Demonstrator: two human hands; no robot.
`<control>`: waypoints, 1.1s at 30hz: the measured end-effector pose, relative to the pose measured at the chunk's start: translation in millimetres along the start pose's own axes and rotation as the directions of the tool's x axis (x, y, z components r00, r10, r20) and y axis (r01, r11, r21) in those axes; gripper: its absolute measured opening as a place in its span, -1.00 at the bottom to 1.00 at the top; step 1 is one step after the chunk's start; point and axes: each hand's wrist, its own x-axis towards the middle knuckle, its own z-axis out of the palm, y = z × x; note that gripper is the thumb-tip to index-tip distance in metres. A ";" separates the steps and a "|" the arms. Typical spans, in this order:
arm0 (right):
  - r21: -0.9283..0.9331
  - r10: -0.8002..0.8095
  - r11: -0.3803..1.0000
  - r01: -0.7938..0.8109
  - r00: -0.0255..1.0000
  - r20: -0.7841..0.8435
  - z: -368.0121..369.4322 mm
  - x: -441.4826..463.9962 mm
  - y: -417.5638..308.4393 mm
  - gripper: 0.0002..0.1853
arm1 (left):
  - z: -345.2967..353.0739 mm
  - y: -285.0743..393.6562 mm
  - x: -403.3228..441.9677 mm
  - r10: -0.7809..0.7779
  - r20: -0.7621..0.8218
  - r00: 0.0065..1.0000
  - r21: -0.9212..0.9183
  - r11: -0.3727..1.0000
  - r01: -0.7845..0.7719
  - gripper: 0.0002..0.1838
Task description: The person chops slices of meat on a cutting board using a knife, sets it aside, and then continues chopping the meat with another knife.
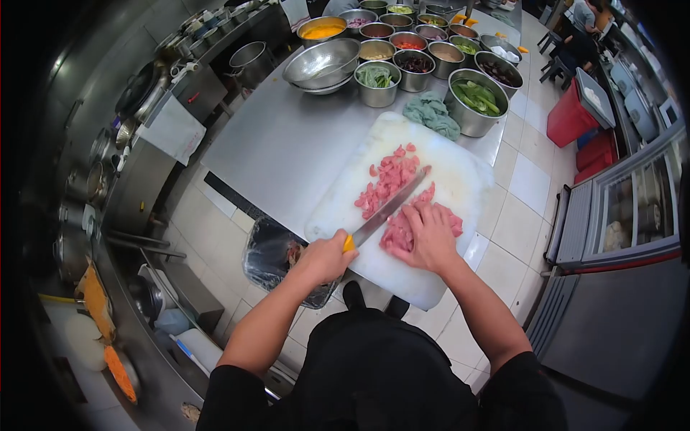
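My left hand (327,256) is wrapped around the yellow handle of a long kitchen knife (388,209). The blade runs up and to the right across the white cutting board (338,188), between two portions of raw pink meat. Left of the blade lies a heap of small cut meat pieces (392,179). My right hand (429,241) rests on the larger piece of raw meat (397,231) on the other side, fingers curled over it and holding it against the board. The hand covers part of that meat.
A crumpled green cloth (431,115) touches the board's far edge. Beyond stand several metal pots of ingredients, including a pot of green vegetables (477,98), and a large metal bowl (321,63). A lined bin (267,251) stands below the steel table's (269,154) near edge.
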 end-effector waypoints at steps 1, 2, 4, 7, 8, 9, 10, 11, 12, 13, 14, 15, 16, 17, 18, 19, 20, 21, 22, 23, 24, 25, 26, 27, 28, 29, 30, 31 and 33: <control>-0.026 0.048 0.998 -0.049 0.999 -0.021 7.8 0.5 -1.0 -0.21 | 2.6 2.0 4.0 0.000 -0.037 0.999 -0.019 1.000 -0.001 -0.57; -0.051 0.096 0.994 -0.098 0.994 -0.045 16.6 4.4 -4.6 -0.21 | 2.2 7.3 2.7 -0.008 -0.046 0.999 -0.034 0.999 0.006 -0.57; -0.059 0.134 0.989 -0.139 0.987 -0.084 21.2 5.3 -4.9 -0.21 | -3.4 19.4 -4.1 -0.021 -0.068 0.997 -0.060 0.998 0.017 -0.57; 0.014 0.100 0.995 -0.099 0.986 -0.133 15.4 2.1 -2.7 -0.27 | -9.6 32.7 -17.0 -0.039 -0.040 0.998 -0.088 0.995 0.035 -0.58; 0.048 0.084 0.996 -0.077 0.983 -0.162 12.8 1.2 -0.6 -0.32 | -10.8 37.1 -19.6 -0.036 -0.053 0.998 -0.100 0.995 0.030 -0.59; 0.083 0.068 0.995 -0.053 0.979 -0.190 11.6 1.1 0.5 -0.38 | -10.8 41.2 -21.6 -0.033 -0.065 0.997 -0.111 0.993 0.026 -0.60; 0.065 0.055 0.997 -0.043 0.980 -0.189 14.1 1.3 1.3 -0.41 | -9.4 44.6 -22.1 -0.032 -0.076 0.997 -0.122 0.992 0.022 -0.61; 0.049 0.042 0.998 -0.034 0.981 -0.187 18.2 2.3 1.6 -0.45 | -7.7 47.8 -21.1 -0.016 -0.085 0.996 -0.119 0.993 0.006 -0.62; 0.036 0.029 0.999 -0.023 0.983 -0.183 22.0 2.6 1.0 -0.48 | -5.7 50.3 -20.5 -0.004 -0.092 0.996 -0.116 0.993 -0.007 -0.62; 0.022 0.042 0.999 -0.038 0.982 -0.185 25.3 1.8 0.0 -0.49 | -4.2 50.4 -20.8 0.006 -0.098 0.995 -0.113 0.993 -0.018 -0.62; 0.007 0.054 0.999 -0.054 0.981 -0.188 27.2 2.2 -1.3 -0.51 | -0.5 47.2 -20.3 0.017 -0.094 0.995 -0.103 0.994 -0.026 -0.62; -0.008 0.067 0.998 -0.070 0.979 -0.192 28.8 2.9 -2.4 -0.53 | 6.2 42.1 -19.9 0.028 -0.090 0.996 -0.092 0.995 -0.036 -0.61; -0.009 0.069 0.997 -0.073 0.979 -0.193 29.8 3.7 -2.6 -0.54 | 11.6 38.1 -21.7 0.040 -0.085 0.996 -0.080 0.996 -0.047 -0.61; -0.010 0.075 0.997 -0.078 0.978 -0.194 28.5 5.3 -3.4 -0.55 | 12.9 33.0 -30.1 0.016 -0.066 0.998 -0.060 0.998 -0.020 -0.61; -0.012 0.084 0.996 -0.088 0.977 -0.195 27.2 5.9 -4.0 -0.56 | 12.3 25.4 -43.7 -0.007 -0.044 0.999 -0.038 0.999 0.006 -0.60; -0.013 0.083 0.996 -0.087 0.977 -0.195 25.6 6.8 -4.4 -0.58 | 10.6 19.0 -56.8 -0.029 -0.021 0.999 -0.016 0.999 0.029 -0.60; -0.015 0.083 0.996 -0.088 0.977 -0.195 23.8 8.3 -4.9 -0.59 | 6.4 13.6 -70.9 -0.056 0.029 0.998 0.001 0.998 0.056 -0.61; -0.017 0.083 0.996 -0.088 0.978 -0.193 22.7 9.2 -4.5 -0.60 | 0.9 8.6 -85.7 -0.084 0.079 0.993 0.019 0.996 0.083 -0.62; -0.003 0.081 0.997 -0.083 0.980 -0.184 22.3 10.3 -3.1 -0.61 | -1.4 6.6 -91.5 -0.114 0.127 0.985 0.036 0.993 0.111 -0.62; 0.012 0.077 0.997 -0.076 0.982 -0.174 22.2 11.7 -1.9 -0.61 | 0.4 7.4 -87.3 -0.102 0.119 0.988 0.025 0.995 0.100 -0.62; 0.028 0.068 0.998 -0.064 0.985 -0.160 23.6 11.9 -2.0 -0.61 | 3.9 8.6 -80.7 -0.095 0.111 0.989 0.011 0.995 0.095 -0.62; 0.043 0.082 0.996 -0.077 0.988 -0.131 26.0 11.6 -1.3 -0.62 | 7.3 10.0 -73.3 -0.091 0.099 0.991 -0.005 0.996 0.092 -0.62; 0.054 0.093 0.995 -0.088 0.990 -0.105 27.9 11.6 0.7 -0.62 | 11.9 13.7 -57.7 -0.066 0.086 0.994 -0.003 0.998 0.066 -0.61; 0.064 0.100 0.993 -0.095 0.992 -0.082 28.4 13.1 1.8 -0.62 | 16.7 19.5 -35.9 -0.040 0.069 0.997 -0.002 0.999 0.040 -0.60; 0.047 0.083 0.996 -0.078 0.991 -0.106 26.9 15.3 0.2 -0.64 | 17.1 23.6 -21.4 -0.013 0.046 0.999 0.000 1.000 0.013 -0.59; 0.029 0.065 0.998 -0.061 0.989 -0.130 24.1 16.1 -1.9 -0.66 | 14.5 26.3 -15.7 -0.027 0.043 0.999 -0.006 1.000 0.027 -0.59; 0.012 0.049 0.999 -0.047 0.987 -0.153 22.3 16.1 -3.5 -0.69 | 12.5 28.0 -12.3 -0.041 0.043 0.998 -0.011 0.999 0.042 -0.58; 0.022 0.040 0.999 -0.037 0.984 -0.175 22.1 14.0 -4.6 -0.69 | 11.9 27.7 -13.3 -0.058 0.049 0.997 -0.014 0.998 0.059 -0.58; 0.039 0.028 0.999 -0.020 0.973 -0.230 21.9 13.0 -3.5 -0.70 | 3.8 21.6 -18.4 -0.059 0.018 0.998 -0.019 0.998 0.060 -0.58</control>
